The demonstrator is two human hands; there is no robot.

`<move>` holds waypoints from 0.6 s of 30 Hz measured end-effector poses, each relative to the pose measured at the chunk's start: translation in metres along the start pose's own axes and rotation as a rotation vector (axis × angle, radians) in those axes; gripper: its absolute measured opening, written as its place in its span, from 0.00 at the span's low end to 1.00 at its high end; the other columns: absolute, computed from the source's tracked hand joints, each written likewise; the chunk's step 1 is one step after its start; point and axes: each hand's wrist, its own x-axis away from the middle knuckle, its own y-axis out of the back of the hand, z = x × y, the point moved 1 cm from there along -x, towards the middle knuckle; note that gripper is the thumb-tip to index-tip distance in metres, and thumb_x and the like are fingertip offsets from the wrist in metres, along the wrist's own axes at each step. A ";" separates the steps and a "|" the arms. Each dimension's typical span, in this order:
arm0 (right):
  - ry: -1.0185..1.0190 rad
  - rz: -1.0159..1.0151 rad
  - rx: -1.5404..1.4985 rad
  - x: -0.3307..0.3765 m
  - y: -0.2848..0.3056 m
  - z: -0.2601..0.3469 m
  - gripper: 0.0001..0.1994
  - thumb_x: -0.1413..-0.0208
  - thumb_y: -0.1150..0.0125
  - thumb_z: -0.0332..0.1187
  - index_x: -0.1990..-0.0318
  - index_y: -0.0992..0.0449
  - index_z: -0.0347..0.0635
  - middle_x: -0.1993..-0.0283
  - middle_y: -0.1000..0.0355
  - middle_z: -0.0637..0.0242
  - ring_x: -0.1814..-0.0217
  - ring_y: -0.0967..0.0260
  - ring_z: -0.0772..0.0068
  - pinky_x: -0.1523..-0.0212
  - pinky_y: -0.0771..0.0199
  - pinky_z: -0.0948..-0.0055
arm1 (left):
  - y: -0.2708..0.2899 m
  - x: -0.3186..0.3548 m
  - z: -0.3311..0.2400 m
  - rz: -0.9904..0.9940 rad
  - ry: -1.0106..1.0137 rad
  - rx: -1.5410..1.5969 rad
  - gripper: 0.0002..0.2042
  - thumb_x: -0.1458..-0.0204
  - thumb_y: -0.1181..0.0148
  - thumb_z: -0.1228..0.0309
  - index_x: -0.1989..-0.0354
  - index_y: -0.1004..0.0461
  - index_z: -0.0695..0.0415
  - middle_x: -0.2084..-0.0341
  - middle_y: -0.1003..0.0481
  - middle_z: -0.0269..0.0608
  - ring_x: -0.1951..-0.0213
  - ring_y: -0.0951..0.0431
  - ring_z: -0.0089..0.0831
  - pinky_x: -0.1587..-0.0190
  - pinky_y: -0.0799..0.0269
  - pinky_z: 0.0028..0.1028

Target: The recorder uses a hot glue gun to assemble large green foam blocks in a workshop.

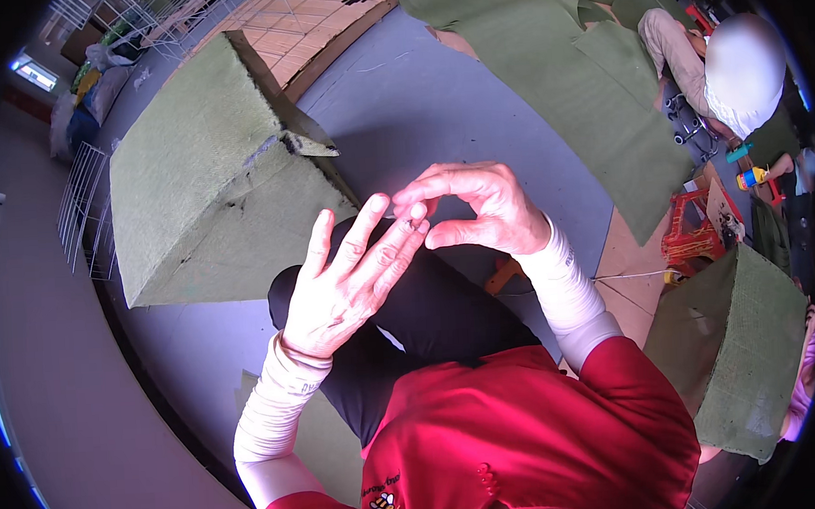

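My left hand (pixel 344 276) is raised above my lap with its fingers stretched out and apart. A small dark smudge or scrap shows near the tips of its fingers; I cannot make out which. My right hand (pixel 483 204) curves toward those fingertips and touches them, its thumb and fingers apart on either side. Neither hand shows a separate object in it. Beyond my left hand stands a large green box-like piece (pixel 224 186) covered in woven fabric. Dark, rough residue marks its seam and corner, where a loose flap (pixel 310 147) sticks out.
Green sheeting (pixel 546 90) lies across the grey floor. At right are a co-worker in a white top (pixel 743 71), a red stool (pixel 689 230) and another green box-like piece (pixel 753 347). Wire racks (pixel 83 212) stand left; an orange item (pixel 503 272) lies by my knee.
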 end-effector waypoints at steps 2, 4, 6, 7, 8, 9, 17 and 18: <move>0.033 0.055 0.076 -0.003 -0.008 0.005 0.18 0.56 0.29 0.27 0.54 0.23 0.37 0.63 0.23 0.62 0.60 0.27 0.70 0.57 0.28 0.71 | 0.006 0.008 0.000 0.007 0.010 0.051 0.23 0.52 0.43 0.67 0.43 0.29 0.43 0.37 0.38 0.24 0.33 0.44 0.31 0.32 0.54 0.48; 0.089 0.064 0.154 -0.004 -0.013 0.007 0.15 0.56 0.30 0.26 0.59 0.22 0.37 0.66 0.23 0.63 0.65 0.26 0.70 0.62 0.26 0.72 | 0.011 0.012 -0.001 -0.007 0.007 0.109 0.22 0.53 0.42 0.67 0.46 0.27 0.44 0.38 0.37 0.24 0.33 0.44 0.33 0.32 0.54 0.49; 0.093 0.100 0.179 -0.007 -0.016 0.012 0.13 0.56 0.30 0.26 0.60 0.22 0.37 0.67 0.24 0.63 0.65 0.26 0.70 0.63 0.26 0.72 | 0.014 0.017 -0.001 -0.019 0.022 0.134 0.22 0.54 0.42 0.67 0.46 0.27 0.45 0.39 0.36 0.25 0.33 0.43 0.34 0.32 0.55 0.49; 0.097 0.125 0.207 -0.007 -0.017 0.014 0.12 0.56 0.30 0.25 0.62 0.21 0.36 0.67 0.24 0.63 0.66 0.26 0.70 0.64 0.26 0.72 | 0.014 0.020 -0.002 -0.021 0.018 0.158 0.22 0.54 0.41 0.67 0.46 0.27 0.45 0.39 0.36 0.25 0.33 0.43 0.35 0.32 0.56 0.49; 0.094 0.130 0.209 -0.008 -0.019 0.015 0.12 0.56 0.30 0.25 0.62 0.21 0.36 0.67 0.24 0.63 0.66 0.26 0.70 0.64 0.26 0.72 | 0.014 0.023 -0.002 -0.023 0.014 0.182 0.23 0.55 0.41 0.67 0.46 0.27 0.45 0.39 0.35 0.25 0.33 0.44 0.36 0.32 0.56 0.49; 0.086 0.147 0.197 -0.009 -0.021 0.016 0.11 0.55 0.31 0.25 0.63 0.21 0.37 0.68 0.25 0.65 0.66 0.26 0.72 0.63 0.26 0.73 | 0.014 0.025 -0.001 -0.025 0.019 0.185 0.23 0.55 0.41 0.67 0.46 0.27 0.45 0.39 0.35 0.25 0.33 0.44 0.36 0.32 0.56 0.49; 0.159 0.200 0.209 -0.013 -0.030 0.016 0.07 0.54 0.33 0.23 0.65 0.21 0.38 0.66 0.24 0.64 0.63 0.25 0.71 0.61 0.26 0.74 | 0.023 0.034 0.000 0.084 0.073 0.451 0.24 0.45 0.59 0.64 0.38 0.34 0.52 0.35 0.41 0.35 0.30 0.51 0.41 0.30 0.66 0.48; 0.150 0.192 0.170 -0.013 -0.031 0.016 0.07 0.54 0.33 0.23 0.66 0.21 0.38 0.66 0.24 0.64 0.62 0.25 0.71 0.60 0.25 0.74 | 0.022 0.035 0.000 0.083 0.075 0.452 0.24 0.45 0.59 0.64 0.38 0.34 0.52 0.35 0.41 0.35 0.30 0.51 0.41 0.30 0.66 0.48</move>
